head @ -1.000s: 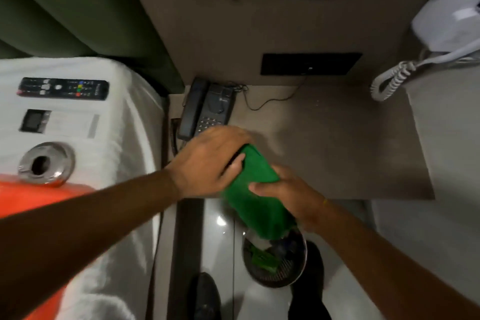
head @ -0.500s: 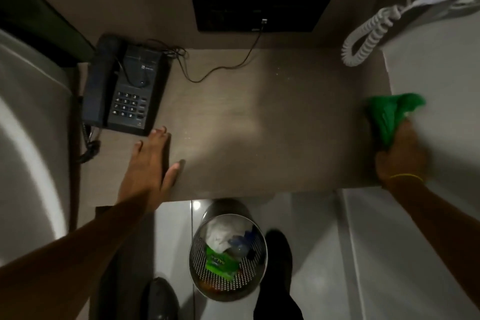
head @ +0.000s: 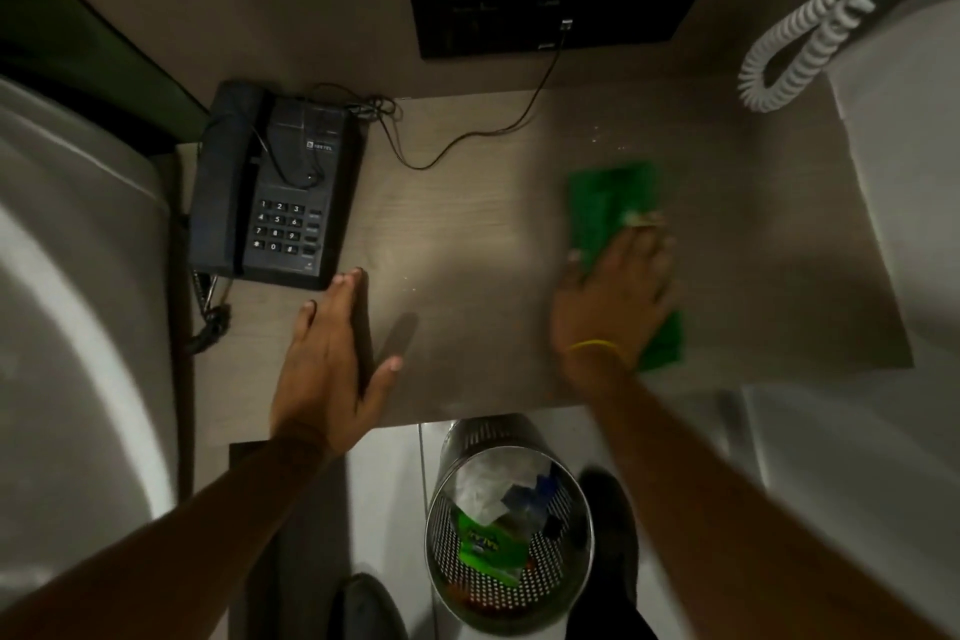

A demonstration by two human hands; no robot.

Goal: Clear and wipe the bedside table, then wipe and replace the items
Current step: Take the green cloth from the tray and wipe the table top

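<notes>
Both hands lie on the bedside table. At lower centre-left of the frame the left hand rests flat and open, fingers straight, thumb spread, gripping nothing, its fingertips just below the black telephone in the upper left. Right of centre, the right hand presses palm-down with fingers spread on a green cloth laid flat on the tabletop; the hand is blurred, a yellow band round its wrist. A thin cable runs from the phone to a dark wall panel at top centre. A white coiled cord hangs at upper right. Below the table edge, at bottom centre, stands a mesh wastebasket holding rubbish
</notes>
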